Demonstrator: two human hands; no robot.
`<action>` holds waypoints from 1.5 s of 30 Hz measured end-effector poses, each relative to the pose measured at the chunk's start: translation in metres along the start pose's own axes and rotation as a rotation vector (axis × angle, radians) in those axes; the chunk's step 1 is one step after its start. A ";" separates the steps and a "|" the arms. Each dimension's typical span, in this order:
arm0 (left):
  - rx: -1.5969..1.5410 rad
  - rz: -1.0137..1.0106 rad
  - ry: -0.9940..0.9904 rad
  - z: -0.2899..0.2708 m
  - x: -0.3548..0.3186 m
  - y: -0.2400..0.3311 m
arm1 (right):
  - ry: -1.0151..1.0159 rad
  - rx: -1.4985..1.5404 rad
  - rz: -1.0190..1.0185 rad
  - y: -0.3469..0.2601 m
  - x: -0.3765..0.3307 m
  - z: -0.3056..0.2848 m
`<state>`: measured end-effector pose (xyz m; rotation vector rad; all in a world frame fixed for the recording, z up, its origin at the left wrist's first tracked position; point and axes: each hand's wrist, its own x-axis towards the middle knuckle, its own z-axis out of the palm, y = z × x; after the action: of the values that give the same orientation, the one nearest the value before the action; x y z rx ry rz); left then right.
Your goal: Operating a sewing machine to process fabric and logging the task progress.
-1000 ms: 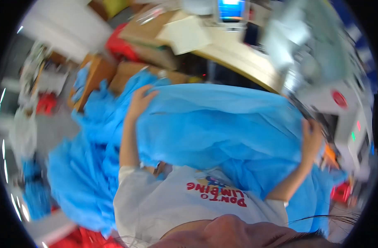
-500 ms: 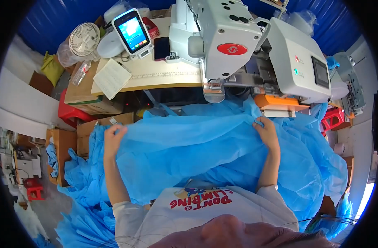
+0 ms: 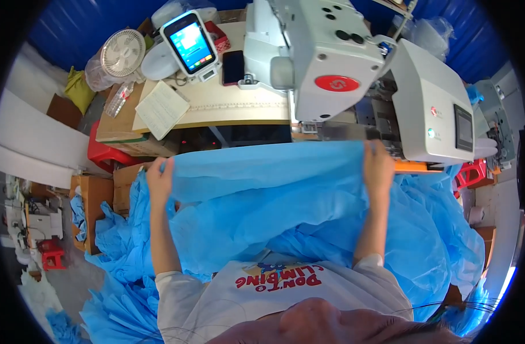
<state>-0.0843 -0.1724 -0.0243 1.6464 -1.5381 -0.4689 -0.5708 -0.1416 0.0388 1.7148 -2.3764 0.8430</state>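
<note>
A large sheet of thin blue fabric hangs stretched between my two hands, its top edge drawn nearly straight. My left hand is closed on the fabric's left corner, with thumb and fingers pinched together. At the other end my right hand grips the same edge; it is slightly blurred and hides part of the machine's orange plate. Just beyond the fabric stands a white sewing machine, whose lower front is partly covered by the raised edge. More of the fabric spills over my lap in folds.
The machine's control box stands at the right. On the table are a lit touchscreen, a phone and a notebook. A small fan sits far left. Blue fabric piles lie on both sides.
My right hand has moved up and slightly away, pulling the fabric's top edge straighter and higher in front of the machine. My left hand has risen a little, still pinching its corner.
</note>
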 end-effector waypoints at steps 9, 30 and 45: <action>-0.177 -0.051 -0.117 0.056 0.029 0.017 | 0.004 -0.689 -0.082 0.069 0.050 0.042; 0.846 -0.333 0.445 -0.079 -0.163 -0.392 | -0.430 -0.054 -0.250 0.069 -0.053 0.109; 0.718 -0.428 0.053 -0.044 -0.197 -0.382 | -0.675 -0.246 -0.115 0.198 -0.045 -0.085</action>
<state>0.1588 -0.0017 -0.3383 2.5409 -1.3895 -0.0735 -0.7533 -0.0200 0.0181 2.2466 -2.5558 -0.0817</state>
